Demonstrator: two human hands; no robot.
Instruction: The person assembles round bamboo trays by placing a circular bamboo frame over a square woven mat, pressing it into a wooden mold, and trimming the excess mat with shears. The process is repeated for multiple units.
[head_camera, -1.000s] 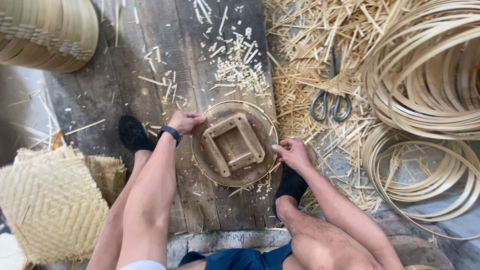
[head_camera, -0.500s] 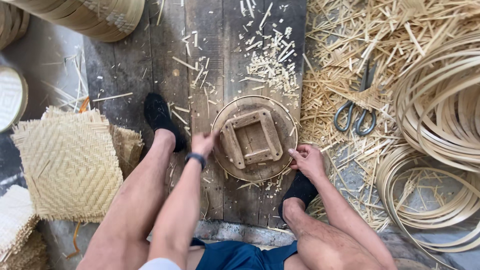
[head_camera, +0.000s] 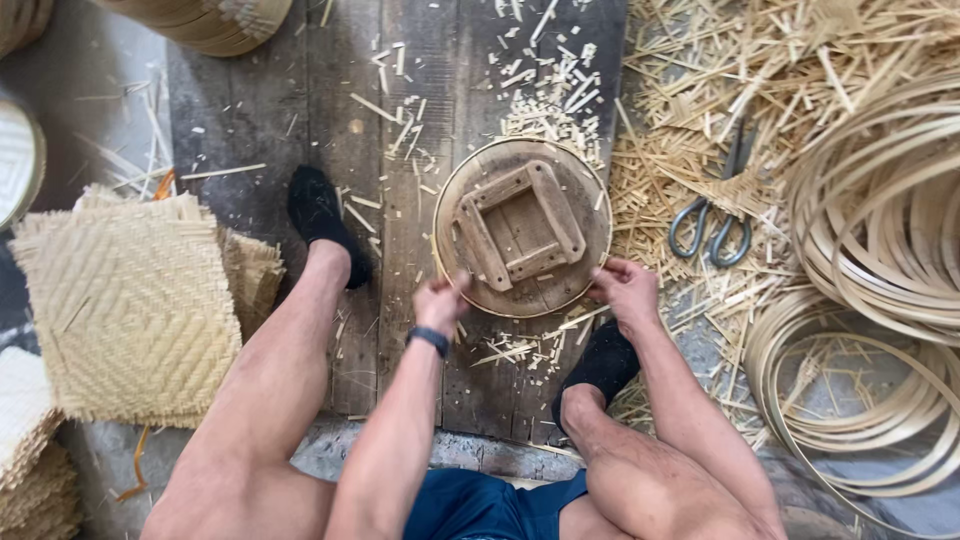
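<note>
Your left hand pinched the round wooden mould at its seven o'clock rim; your right hand gripped four o'clock, fingers pressed together.

I see my 2 arms reaching forward and down between my bare knees; my left hand is curled, fingers bent, with a dark band on the wrist; my right hand is curled too, knuckles up.
</note>
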